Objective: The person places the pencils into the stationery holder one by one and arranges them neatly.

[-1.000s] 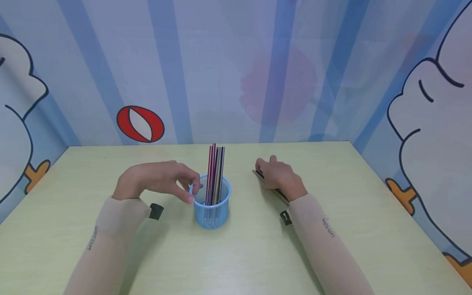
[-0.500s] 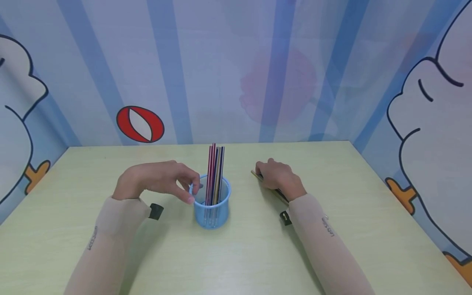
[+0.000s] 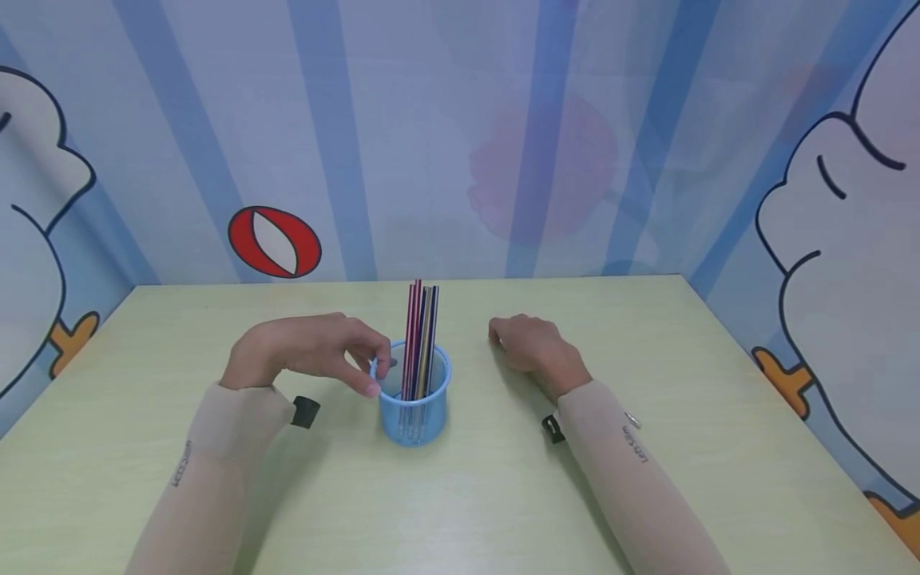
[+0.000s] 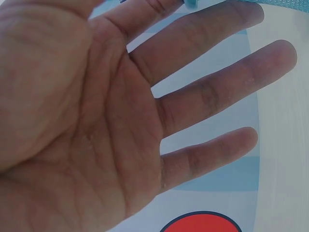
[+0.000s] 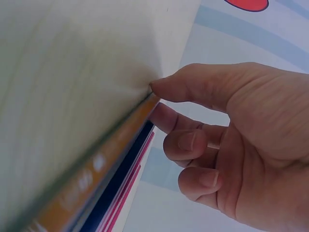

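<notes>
While several pencils (image 3: 417, 319) stood in the cup (image 3: 413, 419), the work looked only part done.
Your left hand (image 3: 316, 347) pinched the cup; right of the cup, your right hand (image 3: 535, 343) pinched an orange pencil (image 5: 108, 152) beside other pencils (image 5: 118, 179), seemingly left over.

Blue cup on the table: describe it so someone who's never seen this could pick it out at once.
Start with the pale table before the blue striped backdrop. Near its middle stands a light blue cup, with the left hand on its rim and the right hand farther off. It's the only container in view, with thin coloured sticks poking above its rim.
</notes>
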The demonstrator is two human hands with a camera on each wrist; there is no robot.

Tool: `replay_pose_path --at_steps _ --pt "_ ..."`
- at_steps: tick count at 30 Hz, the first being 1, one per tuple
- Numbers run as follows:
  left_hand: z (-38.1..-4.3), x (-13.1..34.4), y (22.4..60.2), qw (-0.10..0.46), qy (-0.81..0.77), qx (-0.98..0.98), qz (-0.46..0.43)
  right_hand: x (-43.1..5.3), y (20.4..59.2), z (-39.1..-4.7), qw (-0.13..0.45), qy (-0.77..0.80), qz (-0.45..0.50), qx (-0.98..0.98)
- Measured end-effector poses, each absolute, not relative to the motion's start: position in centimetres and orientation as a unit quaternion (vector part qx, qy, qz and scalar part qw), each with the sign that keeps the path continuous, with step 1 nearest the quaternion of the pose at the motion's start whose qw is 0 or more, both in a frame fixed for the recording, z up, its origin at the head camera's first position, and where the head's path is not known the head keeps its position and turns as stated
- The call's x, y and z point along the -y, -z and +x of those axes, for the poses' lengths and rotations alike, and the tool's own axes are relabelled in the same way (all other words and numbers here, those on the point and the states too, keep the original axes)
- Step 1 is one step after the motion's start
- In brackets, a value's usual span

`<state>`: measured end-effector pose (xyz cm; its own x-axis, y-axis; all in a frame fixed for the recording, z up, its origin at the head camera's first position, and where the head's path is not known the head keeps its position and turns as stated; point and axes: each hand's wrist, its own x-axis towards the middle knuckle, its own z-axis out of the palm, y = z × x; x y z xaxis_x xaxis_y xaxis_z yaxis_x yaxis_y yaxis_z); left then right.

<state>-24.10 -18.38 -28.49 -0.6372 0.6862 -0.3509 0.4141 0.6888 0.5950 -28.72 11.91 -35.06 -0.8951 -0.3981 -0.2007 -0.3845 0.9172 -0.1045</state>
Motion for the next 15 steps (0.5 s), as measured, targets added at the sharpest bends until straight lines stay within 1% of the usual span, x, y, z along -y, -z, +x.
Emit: replay_pose_path --at_steps 10,15 --pt "-24.07 18.3 28.39 0.287 -0.232 -0.875 0.313 -11.73 35.14 -28.65 0.125 0.041 -0.199 -0.971" --pt "-24.06 18.26 28.35 0.286 -0.23 -0.876 0.313 -11.63 34.94 -28.58 0.144 0.058 -0.189 -0.97"
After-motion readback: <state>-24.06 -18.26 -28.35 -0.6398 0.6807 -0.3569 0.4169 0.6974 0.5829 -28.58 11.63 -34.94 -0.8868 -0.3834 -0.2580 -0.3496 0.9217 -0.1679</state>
